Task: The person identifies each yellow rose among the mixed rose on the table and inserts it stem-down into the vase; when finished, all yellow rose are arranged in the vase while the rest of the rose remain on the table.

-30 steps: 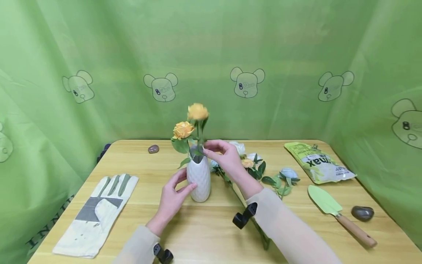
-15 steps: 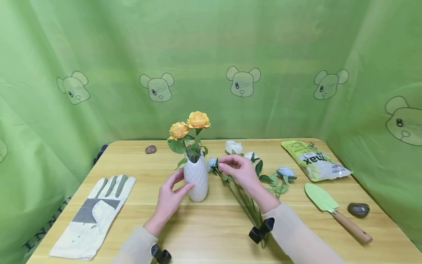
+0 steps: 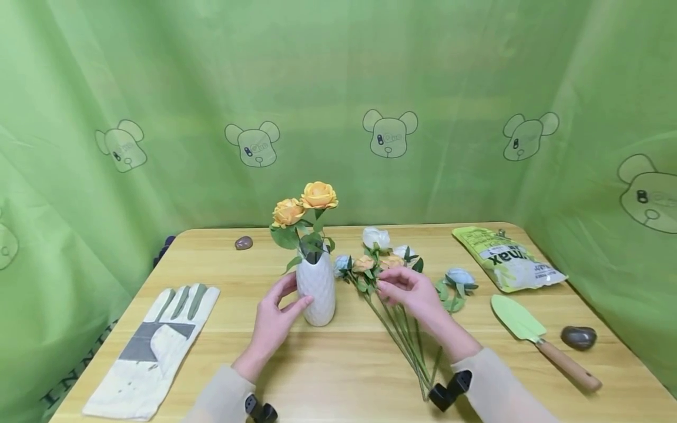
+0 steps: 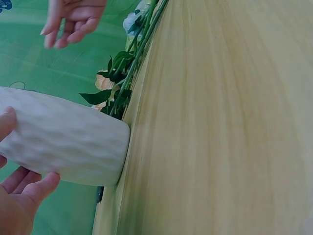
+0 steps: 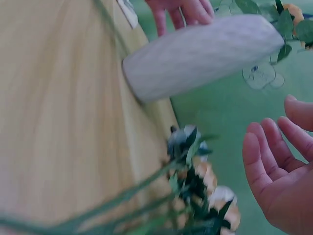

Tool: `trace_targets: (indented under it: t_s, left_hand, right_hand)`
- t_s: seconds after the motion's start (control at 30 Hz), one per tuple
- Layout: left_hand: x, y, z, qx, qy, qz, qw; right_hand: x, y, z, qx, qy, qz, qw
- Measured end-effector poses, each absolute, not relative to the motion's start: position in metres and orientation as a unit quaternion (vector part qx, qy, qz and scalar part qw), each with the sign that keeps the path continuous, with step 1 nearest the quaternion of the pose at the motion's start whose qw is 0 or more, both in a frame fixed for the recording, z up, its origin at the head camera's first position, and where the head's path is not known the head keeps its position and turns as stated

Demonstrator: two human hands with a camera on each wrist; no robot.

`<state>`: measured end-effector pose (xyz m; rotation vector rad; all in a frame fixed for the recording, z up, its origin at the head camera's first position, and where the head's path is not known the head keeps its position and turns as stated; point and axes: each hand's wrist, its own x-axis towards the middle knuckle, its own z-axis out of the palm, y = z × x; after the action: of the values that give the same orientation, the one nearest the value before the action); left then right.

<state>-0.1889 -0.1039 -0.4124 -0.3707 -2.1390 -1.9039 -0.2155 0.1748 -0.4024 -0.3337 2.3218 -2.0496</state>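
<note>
A white textured vase [image 3: 316,291] stands upright on the table, with two yellow-orange artificial roses [image 3: 319,195] in its mouth. My left hand [image 3: 276,314] holds the vase's left side, thumb across the front; the left wrist view shows fingers and thumb around its white wall [image 4: 63,137]. To the right lies a bunch of artificial flowers, with green stems [image 3: 402,338], a small blue bloom [image 3: 342,264], peach blooms [image 3: 364,263] and white ones [image 3: 376,238]. Over this bunch is my right hand [image 3: 412,294], its fingers loosely bent with nothing between them in the right wrist view.
A cotton glove [image 3: 153,352] lies at left and a small brown stone [image 3: 244,242] at the back. Rightward are a separate blue flower [image 3: 460,276], a green bag [image 3: 508,258], a trowel [image 3: 545,343] and a dark stone [image 3: 579,338]. Green curtain [image 3: 317,88] surrounds the table.
The right hand has let go of the second yellow-orange rose, which now sits lower in the vase, and has moved right and down over the flower bunch. The left hand stays on the vase.
</note>
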Motion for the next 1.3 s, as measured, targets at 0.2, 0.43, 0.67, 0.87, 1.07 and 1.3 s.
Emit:
trace_targets:
  t_s: [0.2,0.43,0.67,0.87,1.07,1.3]
  left_hand:
    - [-0.190,-0.104,-0.414,-0.123,-0.735,-0.655,0.124]
    - [-0.190,-0.105,-0.413,-0.127,-0.731,-0.658,0.127]
    - [-0.190,-0.106,-0.412,-0.128,-0.735,-0.654,0.125]
    - [-0.190,-0.106,-0.411,-0.127,-0.736,-0.653,0.122]
    - [-0.190,-0.106,-0.412,-0.128,-0.737,-0.653,0.120]
    - [-0.191,-0.106,-0.413,-0.127,-0.737,-0.653,0.118]
  right_hand:
    - [-0.212,0.199,-0.419,-0.078,0.758,-0.647,0.023]
    - [-0.207,0.216,-0.430,-0.027,0.777,-0.628,0.039]
    - [-0.207,0.219,-0.436,0.012,0.779,-0.621,0.086]
    - [-0.213,0.214,-0.436,0.036,0.795,-0.597,0.103]
    - [-0.220,0.207,-0.439,0.059,0.806,-0.579,0.107]
    - [-0.225,0.204,-0.442,0.078,0.806,-0.577,0.106]
